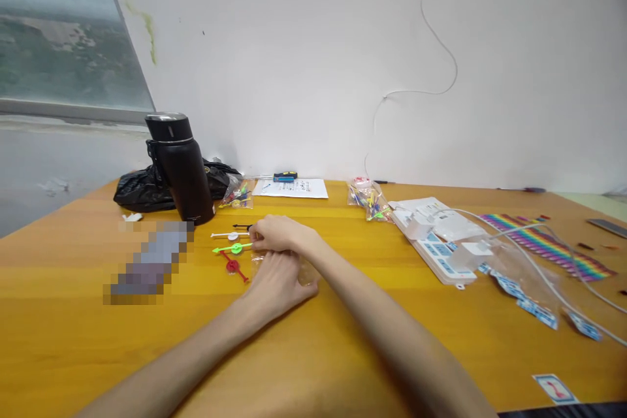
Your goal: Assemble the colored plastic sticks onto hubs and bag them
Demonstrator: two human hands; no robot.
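My left hand (278,274) lies on a clear plastic bag (306,268), thumb spread to the right; its fingertips are partly hidden under my other hand. Crossing above it, my right hand (280,234) has curled fingers at the covered right end of a black spinner arrow (240,227). Just left of the hands lie a white spinner arrow (232,236), a green spinner arrow (236,249) and a red spinner arrow (232,266). The three sit flat on the table, roughly in a column.
A black bottle (185,173) stands back left before a black plastic bag (140,191); a blurred-out flat object (151,261) lies nearer. Bags of colourful pieces (240,194), a screwdriver (285,177) and paper (304,189) lie behind. A power strip (435,255) with cables and rainbow strips (548,241) are right.
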